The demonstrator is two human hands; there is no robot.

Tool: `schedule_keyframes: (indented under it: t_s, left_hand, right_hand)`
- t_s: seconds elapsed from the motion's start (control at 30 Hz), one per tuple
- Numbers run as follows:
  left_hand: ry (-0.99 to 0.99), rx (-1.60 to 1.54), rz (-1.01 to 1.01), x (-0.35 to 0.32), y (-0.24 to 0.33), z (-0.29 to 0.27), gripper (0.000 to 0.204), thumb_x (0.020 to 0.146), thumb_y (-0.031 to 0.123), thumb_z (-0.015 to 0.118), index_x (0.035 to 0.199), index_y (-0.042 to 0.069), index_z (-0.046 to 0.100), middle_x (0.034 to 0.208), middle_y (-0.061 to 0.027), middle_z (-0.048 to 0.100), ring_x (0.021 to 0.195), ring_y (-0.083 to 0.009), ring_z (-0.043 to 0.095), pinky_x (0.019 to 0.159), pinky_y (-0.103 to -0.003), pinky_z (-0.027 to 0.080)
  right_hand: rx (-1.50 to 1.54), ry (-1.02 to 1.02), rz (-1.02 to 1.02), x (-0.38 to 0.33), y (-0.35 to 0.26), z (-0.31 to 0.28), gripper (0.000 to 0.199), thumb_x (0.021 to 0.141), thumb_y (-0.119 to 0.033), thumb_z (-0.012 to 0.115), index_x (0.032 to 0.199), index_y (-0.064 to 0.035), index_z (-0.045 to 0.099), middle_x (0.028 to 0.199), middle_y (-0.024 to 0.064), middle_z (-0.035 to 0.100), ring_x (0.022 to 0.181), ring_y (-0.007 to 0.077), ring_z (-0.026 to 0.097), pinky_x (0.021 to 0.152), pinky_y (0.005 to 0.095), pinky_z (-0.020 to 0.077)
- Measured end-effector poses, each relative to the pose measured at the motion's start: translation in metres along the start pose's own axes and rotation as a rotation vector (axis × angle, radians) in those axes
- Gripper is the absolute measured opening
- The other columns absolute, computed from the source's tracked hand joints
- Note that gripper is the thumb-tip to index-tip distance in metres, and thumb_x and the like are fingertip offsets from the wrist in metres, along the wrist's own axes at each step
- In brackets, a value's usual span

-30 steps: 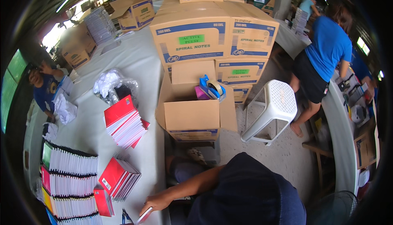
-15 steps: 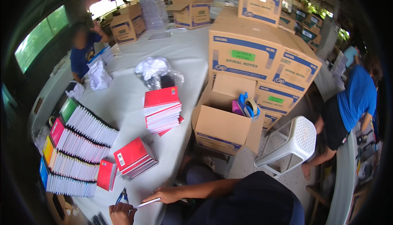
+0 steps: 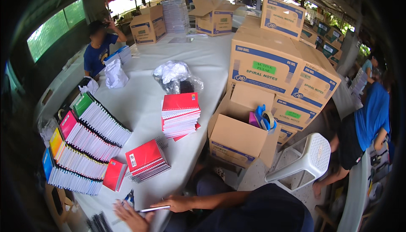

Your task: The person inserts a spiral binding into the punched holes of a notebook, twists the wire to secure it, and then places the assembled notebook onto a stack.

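My right hand (image 3: 179,203) grips a thin notebook (image 3: 155,208), seen nearly edge-on as a pale strip. At its left end, my left hand (image 3: 132,216) has its fingers stretched out and apart, with nothing visibly held. Blue-handled pliers (image 3: 130,197) are just beyond the left fingers, partly hidden. Black spiral coils (image 3: 99,222) rest on the table beside my left hand. A pile of red spiral notebooks (image 3: 148,160) is just ahead, with a smaller red notebook (image 3: 114,174) to its left.
A taller red notebook stack (image 3: 180,113) stands farther back. Rows of notebooks with coloured covers (image 3: 84,145) line the left. An opened carton (image 3: 237,137) holding a tape dispenser (image 3: 266,120), large cartons (image 3: 266,58) and a white stool (image 3: 302,160) are on the right. Other people are nearby.
My left hand has gone from curled fingers near the pliers to spread fingers. My right hand still holds the notebook. The whole view has shifted slightly.
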State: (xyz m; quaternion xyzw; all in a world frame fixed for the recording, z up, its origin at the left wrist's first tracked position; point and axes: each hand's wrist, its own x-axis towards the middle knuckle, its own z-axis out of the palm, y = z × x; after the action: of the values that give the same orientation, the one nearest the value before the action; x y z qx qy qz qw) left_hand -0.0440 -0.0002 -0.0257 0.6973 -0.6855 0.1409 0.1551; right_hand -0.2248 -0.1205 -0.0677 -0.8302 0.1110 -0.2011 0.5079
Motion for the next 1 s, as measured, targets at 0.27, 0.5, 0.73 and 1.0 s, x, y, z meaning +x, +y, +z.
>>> schedule_keyframes:
  t_s: [0.27, 0.5, 0.73, 1.0]
  left_hand:
    - [0.185, 0.209, -0.170, -0.021, -0.015, 0.018, 0.117, 0.068, 0.067, 0.054, 0.133, -0.018, 0.005, 0.138, -0.0395, 0.007, 0.127, -0.0567, 0.005, 0.100, -0.065, 0.004]
    - [-0.119, 0.162, -0.031, -0.054, 0.015, 0.034, 0.116, 0.069, 0.068, 0.053, 0.133, -0.017, 0.007, 0.137, -0.0390, 0.011, 0.125, -0.0593, 0.005, 0.097, -0.069, 0.007]
    - [0.013, 0.196, -0.165, 0.000, 0.042, 0.008, 0.104, 0.079, 0.064, 0.039, 0.133, -0.018, 0.005, 0.140, -0.0366, 0.004, 0.129, -0.0538, -0.004, 0.101, -0.064, 0.004]
    - [0.483, 0.140, -0.361, 0.017, 0.021, 0.001, 0.111, 0.069, 0.071, 0.047, 0.133, -0.015, 0.018, 0.139, -0.0332, 0.017, 0.131, -0.0471, 0.016, 0.104, -0.059, 0.013]
  right_hand:
    - [0.058, 0.053, -0.123, -0.013, -0.009, 0.008, 0.057, 0.077, 0.005, 0.044, 0.129, -0.0169, 0.046, 0.120, 0.0108, 0.055, 0.099, 0.0325, 0.057, 0.088, 0.0358, 0.0441]
    - [-0.027, 0.030, -0.140, -0.011, 0.004, 0.015, 0.063, 0.072, 0.008, 0.047, 0.130, -0.0161, 0.045, 0.115, 0.0142, 0.057, 0.090, 0.0328, 0.059, 0.083, 0.0382, 0.0459]
    - [0.013, 0.190, -0.287, -0.011, 0.002, 0.019, 0.058, 0.075, 0.006, 0.047, 0.129, -0.0146, 0.046, 0.111, 0.0148, 0.059, 0.089, 0.0320, 0.059, 0.082, 0.0384, 0.0464]
    - [0.060, 0.190, -0.327, -0.008, 0.006, 0.034, 0.027, 0.081, -0.002, 0.050, 0.107, -0.0004, 0.059, 0.101, 0.0189, 0.061, 0.087, 0.0329, 0.059, 0.074, 0.0396, 0.0471]
